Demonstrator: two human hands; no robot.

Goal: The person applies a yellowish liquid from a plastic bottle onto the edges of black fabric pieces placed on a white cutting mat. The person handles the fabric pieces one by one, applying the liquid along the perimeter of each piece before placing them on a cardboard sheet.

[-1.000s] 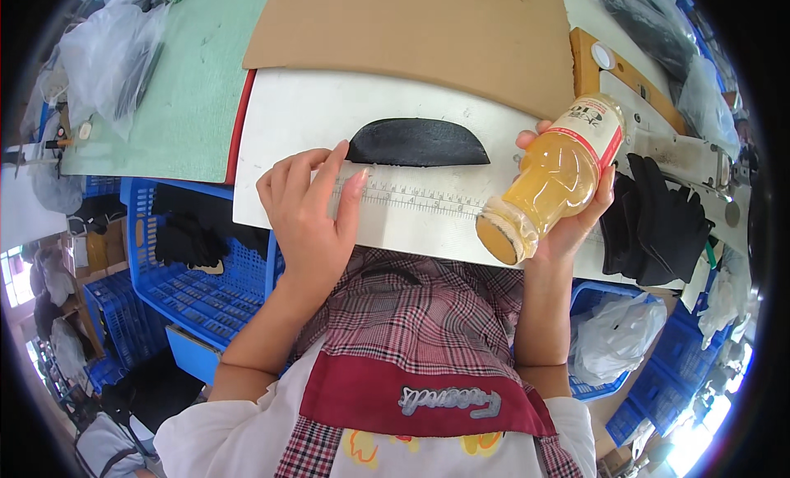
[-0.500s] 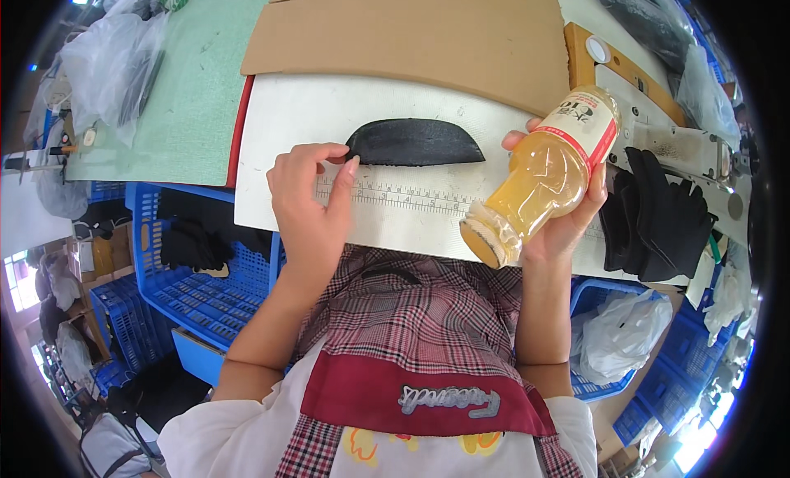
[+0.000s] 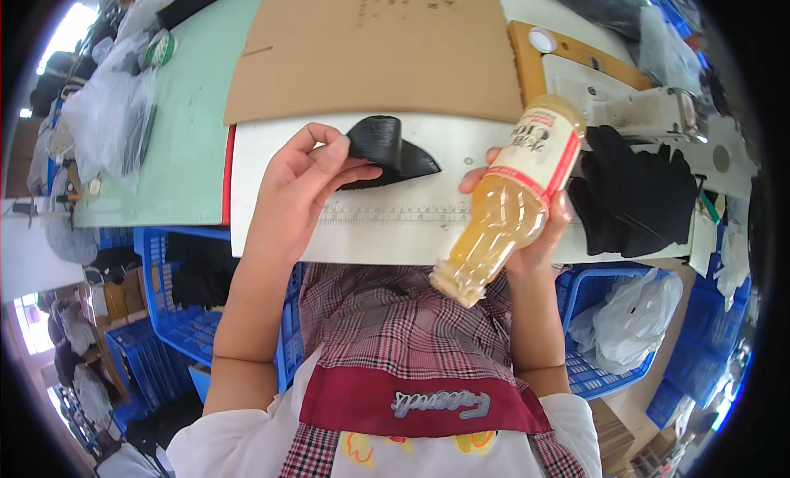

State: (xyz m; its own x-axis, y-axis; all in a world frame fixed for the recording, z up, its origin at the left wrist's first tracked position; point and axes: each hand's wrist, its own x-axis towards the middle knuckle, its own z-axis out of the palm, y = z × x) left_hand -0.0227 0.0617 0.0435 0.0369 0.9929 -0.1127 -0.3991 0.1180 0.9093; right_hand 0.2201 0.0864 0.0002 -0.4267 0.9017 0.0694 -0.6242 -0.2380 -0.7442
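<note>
My left hand pinches one end of a curved, shiny black piece, perhaps leather or coated cloth. That end is lifted and curled over, while the pointed other end rests on the white tabletop. In my right hand is a clear plastic bottle of yellowish liquid or glue with a red and white label. It is tilted, its narrow covered mouth pointing down toward me, apart from the black piece. A printed ruler scale runs along the table below the piece.
A brown cardboard sheet covers the far table. Black gloves are stacked at the right, near a sewing machine. A green board lies left. Blue baskets stand below the table, the right one holding a white plastic bag.
The black piece lay flat before; now my left hand has lifted and curled its left end. My right hand has brought the bottle slightly left and nearer me. The view has shifted.
</note>
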